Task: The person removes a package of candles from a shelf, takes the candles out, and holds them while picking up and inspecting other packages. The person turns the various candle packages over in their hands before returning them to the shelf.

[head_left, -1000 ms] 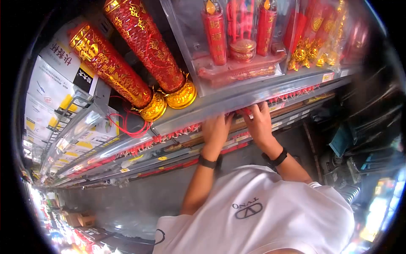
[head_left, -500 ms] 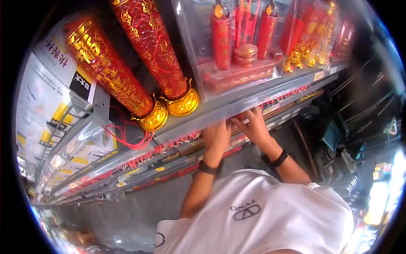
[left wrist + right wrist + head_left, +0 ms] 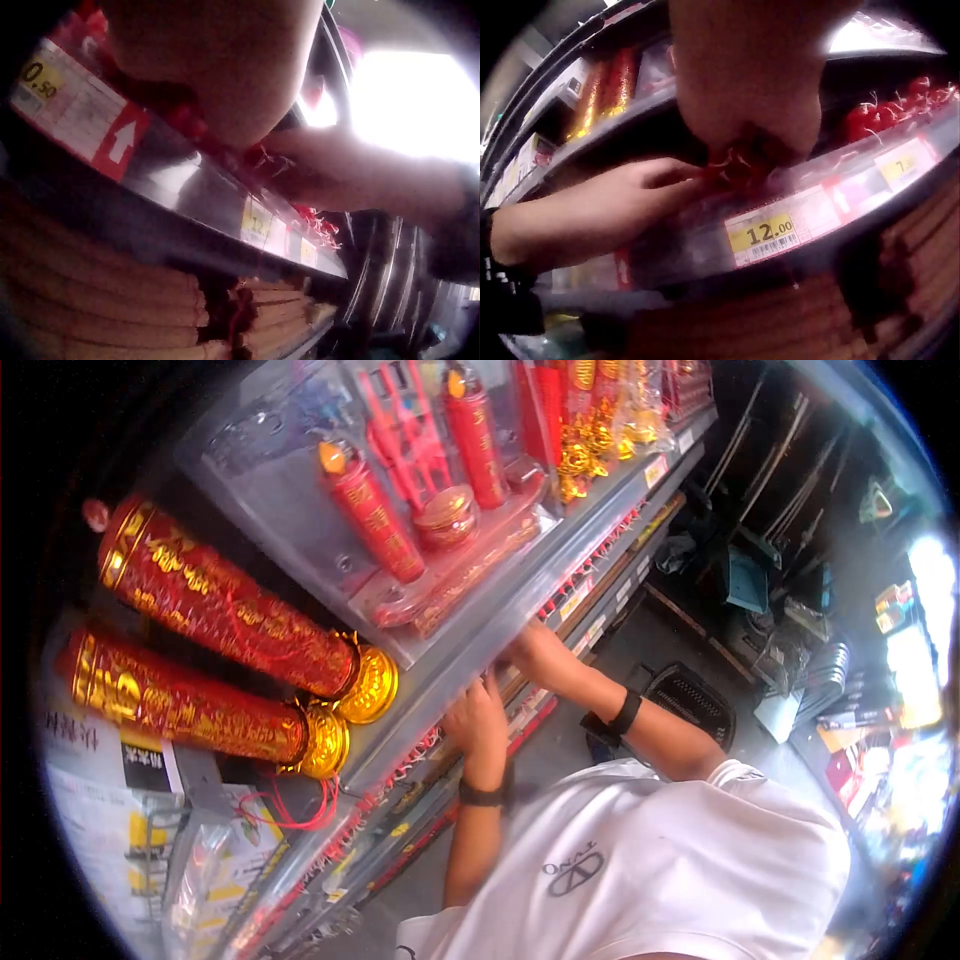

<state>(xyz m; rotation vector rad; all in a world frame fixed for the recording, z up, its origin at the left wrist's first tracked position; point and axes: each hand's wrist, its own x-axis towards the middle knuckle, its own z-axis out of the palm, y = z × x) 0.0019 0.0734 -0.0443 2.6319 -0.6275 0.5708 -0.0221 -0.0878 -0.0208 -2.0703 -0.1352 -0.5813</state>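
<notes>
Both hands reach in under the front edge of a shelf, close together. The right hand (image 3: 540,657) comes from above in the right wrist view, its fingers curled about red candles (image 3: 739,171) with white wicks. Beside it the left hand (image 3: 634,196) points in from the left, fingertips right at the same red candles; their grip is hidden. In the left wrist view the left hand (image 3: 214,67) bends over the shelf lip, and the right hand (image 3: 352,171) lies just beyond it. More red candles (image 3: 900,111) stand in a row to the right.
The shelf edge carries price labels (image 3: 769,234). Below lie tan bundled sticks (image 3: 97,292). On the upper shelf stand large red-and-gold candles (image 3: 225,605) and a clear-boxed candle set (image 3: 430,530). A dark stool (image 3: 690,705) is on the floor at right.
The head view has turned, so the shelves slant more steeply. The right hand now reaches deeper under the shelf edge, its fingers hidden there; the left hand stays beside it.
</notes>
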